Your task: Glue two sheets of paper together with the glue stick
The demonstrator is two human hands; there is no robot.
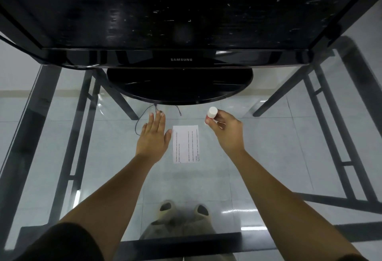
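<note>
One printed paper sheet (186, 144) lay flat on glass table (268, 157), centre of frame. Left hand (153, 136) spread wide and empty, flat just left of sheet. Right hand (226, 130) gripped white glue stick (211, 113), right of sheet. Samsung monitor (179, 59) stood above.

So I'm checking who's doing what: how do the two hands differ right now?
The left hand is open and flat, fingers stretched forward, holding nothing; the right hand is curled around the white glue stick. The left sits left of the paper, the right beyond its far right corner. Both are bare, over the glass table.
</note>
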